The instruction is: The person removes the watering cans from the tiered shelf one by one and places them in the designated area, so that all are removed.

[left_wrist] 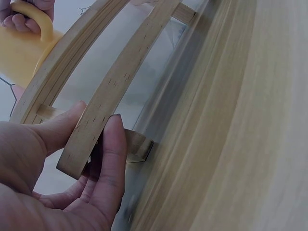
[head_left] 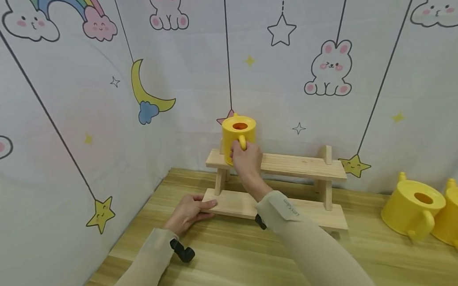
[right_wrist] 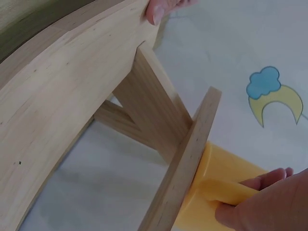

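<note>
A two-tier wooden shelf (head_left: 303, 166) stands against the back cloth. On the left end of its upper board is a yellow watering can (head_left: 229, 136), upright, its handle toward me. My right hand (head_left: 247, 160) grips that handle; in the right wrist view the can's base (right_wrist: 192, 202) meets the upper board. My left hand (head_left: 187, 211) pinches the left end of the lower board (left_wrist: 108, 96), thumb on top and fingers underneath.
Two more yellow watering cans (head_left: 412, 206) (head_left: 457, 216) stand side by side on the wood-grain table (head_left: 224, 262) at the right. A white cloth (head_left: 69, 83) printed with rabbits, stars and clouds hangs behind and at the left.
</note>
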{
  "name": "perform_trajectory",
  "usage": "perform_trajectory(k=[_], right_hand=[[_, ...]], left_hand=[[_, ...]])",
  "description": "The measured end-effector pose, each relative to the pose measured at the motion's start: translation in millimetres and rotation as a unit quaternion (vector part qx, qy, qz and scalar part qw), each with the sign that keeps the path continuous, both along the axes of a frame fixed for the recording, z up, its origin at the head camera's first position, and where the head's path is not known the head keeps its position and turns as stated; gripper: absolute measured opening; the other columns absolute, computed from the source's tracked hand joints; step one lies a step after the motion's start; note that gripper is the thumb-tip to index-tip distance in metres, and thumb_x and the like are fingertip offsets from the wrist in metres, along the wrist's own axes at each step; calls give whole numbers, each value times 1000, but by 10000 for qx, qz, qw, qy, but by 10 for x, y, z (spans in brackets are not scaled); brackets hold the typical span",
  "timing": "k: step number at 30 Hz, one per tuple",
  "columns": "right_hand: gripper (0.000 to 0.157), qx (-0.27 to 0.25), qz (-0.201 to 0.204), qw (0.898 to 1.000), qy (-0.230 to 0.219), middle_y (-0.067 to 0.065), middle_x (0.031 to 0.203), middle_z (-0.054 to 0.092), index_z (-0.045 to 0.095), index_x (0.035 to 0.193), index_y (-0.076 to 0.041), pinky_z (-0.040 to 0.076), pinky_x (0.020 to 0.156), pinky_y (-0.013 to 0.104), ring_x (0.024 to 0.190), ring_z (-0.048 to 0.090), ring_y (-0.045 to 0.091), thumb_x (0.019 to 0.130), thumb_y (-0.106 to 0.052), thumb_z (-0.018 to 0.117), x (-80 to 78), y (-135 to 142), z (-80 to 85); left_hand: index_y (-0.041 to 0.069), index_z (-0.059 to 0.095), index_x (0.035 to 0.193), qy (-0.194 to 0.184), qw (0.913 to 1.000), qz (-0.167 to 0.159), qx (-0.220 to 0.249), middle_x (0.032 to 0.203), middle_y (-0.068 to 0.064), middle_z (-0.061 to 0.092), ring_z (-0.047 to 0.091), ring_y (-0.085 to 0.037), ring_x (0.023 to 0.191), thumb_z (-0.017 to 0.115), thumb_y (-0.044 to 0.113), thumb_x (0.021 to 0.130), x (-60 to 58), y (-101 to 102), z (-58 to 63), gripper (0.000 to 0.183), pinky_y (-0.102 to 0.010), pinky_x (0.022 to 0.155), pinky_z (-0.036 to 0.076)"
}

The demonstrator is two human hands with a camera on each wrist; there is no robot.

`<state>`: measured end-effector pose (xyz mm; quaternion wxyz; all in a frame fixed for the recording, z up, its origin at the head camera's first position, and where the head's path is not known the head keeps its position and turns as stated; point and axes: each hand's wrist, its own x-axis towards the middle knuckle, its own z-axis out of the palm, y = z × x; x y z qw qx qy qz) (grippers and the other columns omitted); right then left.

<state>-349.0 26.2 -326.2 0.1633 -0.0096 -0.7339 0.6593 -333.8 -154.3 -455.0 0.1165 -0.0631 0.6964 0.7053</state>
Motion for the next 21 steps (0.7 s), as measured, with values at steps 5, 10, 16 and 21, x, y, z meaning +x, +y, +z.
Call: perform_trajectory(k=[5,10,16,21], right_hand=[[35,22,-325,9995,27,-3,64,58,68,76,-5,34,47,21,56,46,12,105,-21,58,-8,12,-2],[37,21,-459,9989,124,-6,58,45,57,67,-14,31,48,23,55,43,14,103,-21,58,-2,48,-12],[39,10,-400,9990,185,-5,60,42,52,66,-15,34,51,24,60,45,16,104,-23,55,23,108,-15],[40,-52,-348,9991,237,-5,60,43,52,66,-16,35,52,25,62,46,16,104,-22,56,60,169,9]], left_hand=[[-19,57,143,35,10000,18,14,122,-24,72,74,-18,95,75,0,102,12,6,9,48,-29,83,72],[-19,56,144,28,10000,18,-6,122,-23,72,74,-17,95,75,1,102,17,17,16,50,-30,83,73],[-19,56,144,-27,10000,11,5,123,-25,71,74,-18,96,74,0,102,-15,9,-1,50,-31,84,73],[-20,53,146,-42,10000,31,20,127,-28,70,74,-19,96,75,0,102,-14,5,-4,53,-31,84,73]])
